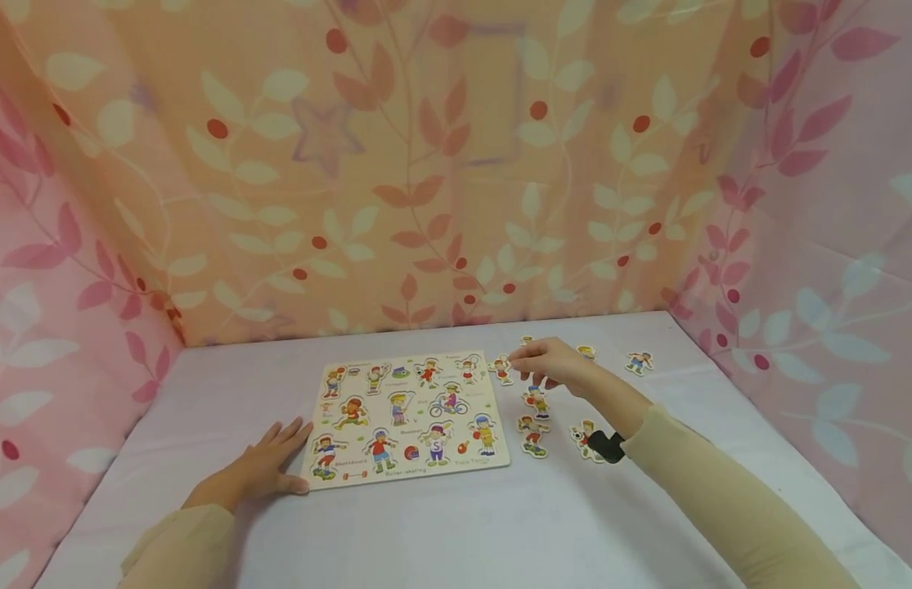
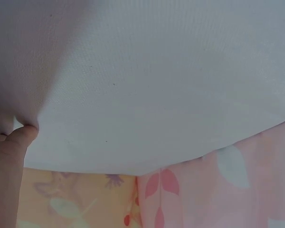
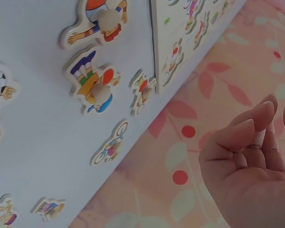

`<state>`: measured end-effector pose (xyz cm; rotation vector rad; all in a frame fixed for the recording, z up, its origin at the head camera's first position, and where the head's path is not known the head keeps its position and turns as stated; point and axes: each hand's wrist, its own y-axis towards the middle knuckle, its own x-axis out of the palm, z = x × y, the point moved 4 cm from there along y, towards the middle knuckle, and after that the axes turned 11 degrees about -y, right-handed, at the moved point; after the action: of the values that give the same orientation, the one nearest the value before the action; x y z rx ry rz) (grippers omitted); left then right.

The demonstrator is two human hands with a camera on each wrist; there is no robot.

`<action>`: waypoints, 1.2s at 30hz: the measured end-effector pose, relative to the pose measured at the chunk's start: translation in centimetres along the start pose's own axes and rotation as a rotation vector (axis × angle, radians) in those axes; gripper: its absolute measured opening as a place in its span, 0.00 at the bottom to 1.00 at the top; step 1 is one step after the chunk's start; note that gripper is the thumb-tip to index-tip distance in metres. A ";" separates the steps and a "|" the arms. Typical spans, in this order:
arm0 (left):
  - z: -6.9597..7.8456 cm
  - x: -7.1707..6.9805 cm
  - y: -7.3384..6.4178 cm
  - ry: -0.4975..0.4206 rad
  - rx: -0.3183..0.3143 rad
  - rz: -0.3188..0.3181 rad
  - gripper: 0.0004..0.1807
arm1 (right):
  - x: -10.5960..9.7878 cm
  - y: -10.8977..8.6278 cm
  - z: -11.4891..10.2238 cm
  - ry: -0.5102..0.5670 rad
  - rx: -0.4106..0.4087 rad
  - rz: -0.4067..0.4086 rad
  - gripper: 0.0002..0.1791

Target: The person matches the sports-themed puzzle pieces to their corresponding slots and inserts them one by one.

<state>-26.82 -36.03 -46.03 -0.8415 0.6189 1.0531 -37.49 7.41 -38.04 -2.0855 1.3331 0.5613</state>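
A wooden puzzle board (image 1: pixel 419 483) printed with sporty children lies flat on the table. Along its left edge rests my left hand (image 1: pixel 267 462), fingers spread and thumb near the lower left corner. My right hand (image 1: pixel 554 362) is raised beyond the right edge, over the loose puzzle pieces. Its fingers are loosely bent and hold nothing visible; the thumb stands apart in the right wrist view. Nearest to it are a tennis-player piece (image 1: pixel 502 370) and a blue-capped paddle-player piece (image 1: pixel 534 402). A cyclist piece (image 3: pixel 110 143) appears in the right wrist view.
A skateboarder piece (image 1: pixel 532 436) and a footballer piece (image 1: pixel 588 442) lie nearer the front. Another figure piece (image 1: pixel 639 363) is at the far right. A black object (image 1: pixel 607 447) sits at my right wrist. Leaf-patterned curtain (image 1: pixel 426 164) encloses the white table (image 1: pixel 426 540).
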 end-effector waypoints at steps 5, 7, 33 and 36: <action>0.2 -0.1 -0.4 -0.006 0.044 0.016 0.58 | -0.6 -1.0 0.9 0.005 0.011 -0.003 0.17; 0.3 -0.1 -0.5 -0.007 0.049 0.019 0.58 | -0.8 -1.5 1.3 -0.001 0.008 -0.002 0.18; -0.1 -0.1 -0.3 0.006 0.032 0.016 0.58 | -1.7 -4.6 6.5 -0.049 -0.064 -0.118 0.24; 0.0 -0.1 -0.2 0.007 0.043 0.015 0.58 | -1.9 -4.9 7.6 -0.030 -0.107 -0.176 0.22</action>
<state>-26.72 -36.10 -45.88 -0.8046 0.6525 1.0471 -34.04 15.39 -41.22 -2.2444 1.1108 0.5969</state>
